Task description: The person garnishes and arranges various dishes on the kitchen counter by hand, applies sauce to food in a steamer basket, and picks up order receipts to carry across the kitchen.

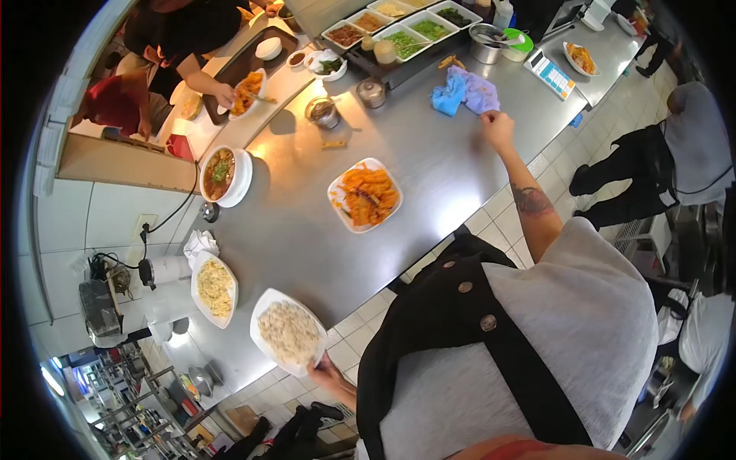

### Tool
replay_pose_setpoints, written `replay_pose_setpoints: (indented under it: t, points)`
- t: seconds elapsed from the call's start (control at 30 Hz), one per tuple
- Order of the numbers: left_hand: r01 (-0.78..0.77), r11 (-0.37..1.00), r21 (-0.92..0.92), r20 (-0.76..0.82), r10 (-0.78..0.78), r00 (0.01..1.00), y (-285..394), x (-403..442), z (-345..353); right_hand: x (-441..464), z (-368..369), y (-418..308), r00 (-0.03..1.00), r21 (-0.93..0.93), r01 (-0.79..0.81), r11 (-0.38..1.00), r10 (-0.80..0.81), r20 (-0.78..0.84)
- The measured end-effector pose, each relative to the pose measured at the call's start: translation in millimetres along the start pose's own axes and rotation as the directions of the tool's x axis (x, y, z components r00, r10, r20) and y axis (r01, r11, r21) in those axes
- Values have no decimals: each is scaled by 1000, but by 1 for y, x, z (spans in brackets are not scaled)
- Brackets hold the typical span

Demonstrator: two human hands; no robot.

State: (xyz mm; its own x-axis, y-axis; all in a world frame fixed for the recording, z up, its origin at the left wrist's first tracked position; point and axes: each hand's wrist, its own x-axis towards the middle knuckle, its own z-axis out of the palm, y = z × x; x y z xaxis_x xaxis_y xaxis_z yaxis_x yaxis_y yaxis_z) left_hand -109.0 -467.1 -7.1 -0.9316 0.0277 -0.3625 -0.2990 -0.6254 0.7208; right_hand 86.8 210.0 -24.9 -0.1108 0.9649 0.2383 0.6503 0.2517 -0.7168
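Observation:
At the lower left of the head view, my left hand (330,377) grips the rim of a white dish of pale rice (288,331) by the counter's near edge. My right hand (498,129) is at the upper right with its fingers closed at the edge of a crumpled purple cloth (479,90). A blue cloth (448,95) lies against the purple one. Between my hands, a square white plate of orange food (365,195) sits on the steel counter (307,261). A dish of yellow rice (215,288) stands left of the pale rice.
A soup bowl (226,175) stands near the pass shelf, where another person's hand (224,93) touches a plate. Glass jars (322,113), topping trays (402,42), a scale (550,74) and a far plate (581,59) line the back. Another person (690,146) stands at the right.

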Motion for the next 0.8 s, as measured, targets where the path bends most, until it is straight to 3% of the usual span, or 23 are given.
replay_pose_setpoints:
  t: [0.13, 0.27, 0.37, 0.43, 0.47, 0.5, 0.53, 0.57, 0.63, 0.7, 0.77, 0.8]
  points:
    - [28, 999, -29, 45, -27, 999, -60, 34, 27, 41, -28, 21, 999, 15, -53, 999, 53, 0]
    - [30, 997, 77, 6, -31, 1000, -84, 34, 75, 51, -27, 13, 977, -93, -81, 992, 97, 191]
    - [12, 994, 104, -16, -10, 1000, -98, 36, 87, 65, -7, 36, 962, 4, 191, 982, -187, 199]
    - [-29, 993, 115, -137, 44, 990, -118, 4, 135, 83, -14, 37, 974, -51, 185, 981, -177, 143]
    - [30, 965, 261, -102, -4, 995, -142, 19, 103, 91, -25, 30, 961, -47, 200, 979, -187, 203]
    - [-10, 903, 429, 21, 1, 1000, -176, 27, 85, 99, -40, 24, 945, -42, 216, 975, -198, 261]
    - [-90, 734, 673, 193, -56, 980, -203, 13, 95, 109, -47, 25, 929, -56, 291, 955, -268, 254]
    - [96, 840, 534, 49, -144, 988, -222, -32, 155, 118, -56, 17, 938, -71, 270, 960, -246, 245]
    - [205, 861, 466, 69, -266, 961, -252, -87, 225, 138, -77, 4, 936, 137, 257, 957, -282, 212]
    - [217, 913, 346, 71, -256, 964, -281, -101, 260, 164, -89, 5, 935, 368, 268, 891, -332, 122]
    - [196, 931, 309, 96, -236, 967, -297, -96, 282, 167, -105, -14, 947, 396, 167, 903, -258, 189]
    - [181, 930, 320, 112, -227, 967, -301, -94, 291, 165, -102, -13, 923, 283, 204, 937, -281, 264]
